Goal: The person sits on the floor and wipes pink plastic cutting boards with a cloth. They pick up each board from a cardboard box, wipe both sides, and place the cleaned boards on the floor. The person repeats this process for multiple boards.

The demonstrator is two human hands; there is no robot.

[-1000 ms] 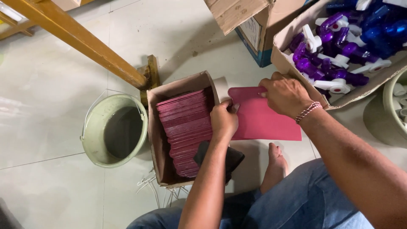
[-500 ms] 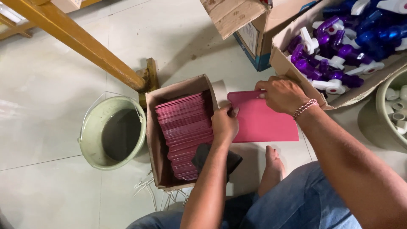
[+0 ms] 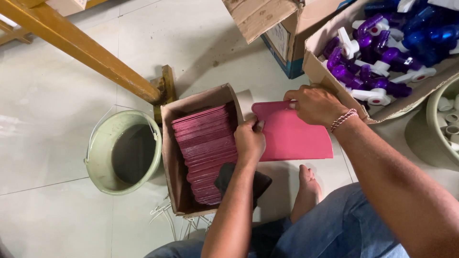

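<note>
While partly hidden behind both hands' gripping fingers, pink sheet beside box.

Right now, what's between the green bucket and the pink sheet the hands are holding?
In the head view, an open cardboard box of stacked pink sheets sits between the green bucket and the held pink sheet.

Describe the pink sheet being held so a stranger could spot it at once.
Start at the open cardboard box on the floor beside the pale green bucket, packed with a stack of pink sheets. Just right of it, the left hand and right hand hold one pink sheet. Unlike the stacked ones, it lies flat and single, outside the box.
</note>
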